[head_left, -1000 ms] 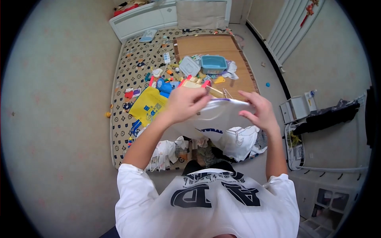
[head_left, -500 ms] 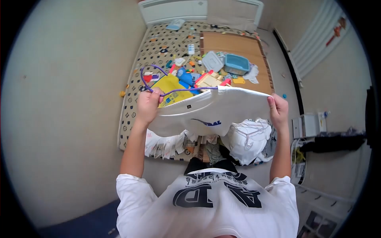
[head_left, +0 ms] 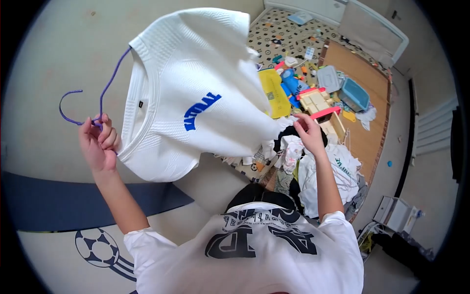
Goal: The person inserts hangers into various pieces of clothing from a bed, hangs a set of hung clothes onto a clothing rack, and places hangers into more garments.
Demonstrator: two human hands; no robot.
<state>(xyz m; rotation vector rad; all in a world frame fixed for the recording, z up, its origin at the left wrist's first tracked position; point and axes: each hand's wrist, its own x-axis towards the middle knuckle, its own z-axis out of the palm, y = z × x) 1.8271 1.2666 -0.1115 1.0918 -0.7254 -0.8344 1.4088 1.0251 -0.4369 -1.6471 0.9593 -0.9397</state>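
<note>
My left hand (head_left: 100, 142) is closed on the purple clothes hanger (head_left: 115, 73) just below its hook. From that hanger hangs a white short-sleeved T-shirt (head_left: 196, 73), turned sideways, with blue lettering on its chest and a small dark label inside the collar. Part of the hanger is hidden inside the shirt. My right hand (head_left: 309, 134) is beside the shirt's hem, thumb and fingers apart, with nothing visible between them. Below that hand lies a heap of white clothes (head_left: 325, 171).
The bed (head_left: 274, 29) carries a yellow bag (head_left: 275, 93), a blue bin (head_left: 355, 94), a pale lid (head_left: 328, 78) and several toys. A brown mat (head_left: 364, 63) covers its right side. A white cabinet (head_left: 396, 214) stands at the right. The wall (head_left: 49, 122) is close on the left.
The shirt and hanger have swung up and left with my left hand, and the shirt's front now faces me. My right hand has let go of the shirt. The view has turned left.
</note>
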